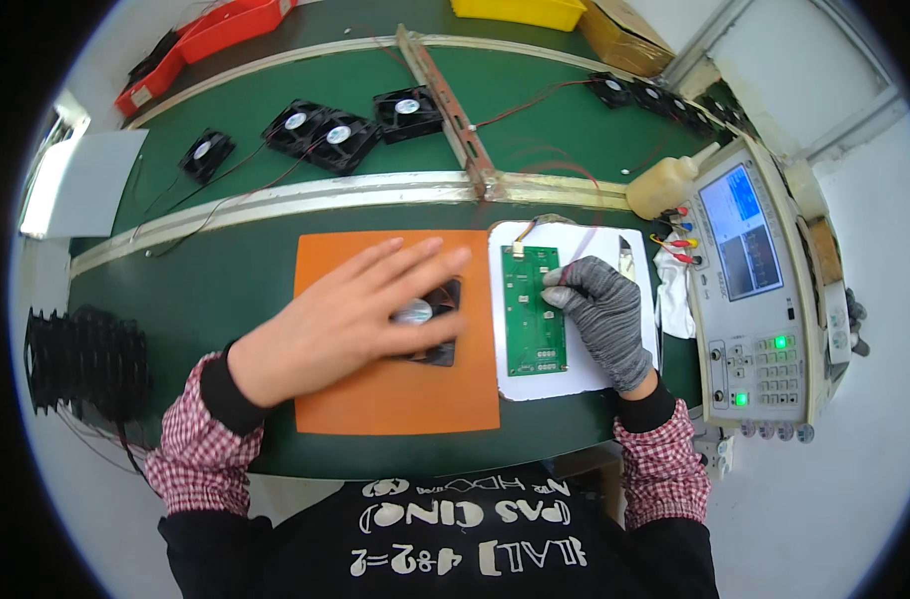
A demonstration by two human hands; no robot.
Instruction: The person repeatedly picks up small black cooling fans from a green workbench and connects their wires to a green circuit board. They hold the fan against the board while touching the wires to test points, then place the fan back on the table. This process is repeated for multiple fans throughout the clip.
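Note:
My bare left hand (360, 309), a little blurred, is stretched out with its fingers spread over a small black square fan (438, 354). That fan lies on an orange mat (345, 409), partly hidden by the fingers. Whether the palm presses on it I cannot tell. In a grey knit glove, my right hand (605, 314) pinches thumb and forefinger together at the right edge of a green circuit board (520, 309). What is between those fingertips is too small to make out. Beneath the board is a white pad (585, 384). A blurred red wire (585, 180) arcs above this hand.
On the right stands a test instrument (759, 299) with a lit screen, beside a cream squeeze bottle (662, 188). Several fans (340, 135) lie beyond a metal rail (375, 188). A stack of black fans (75, 359) stands at left. Red bins (235, 25) and a yellow bin (520, 10) are behind.

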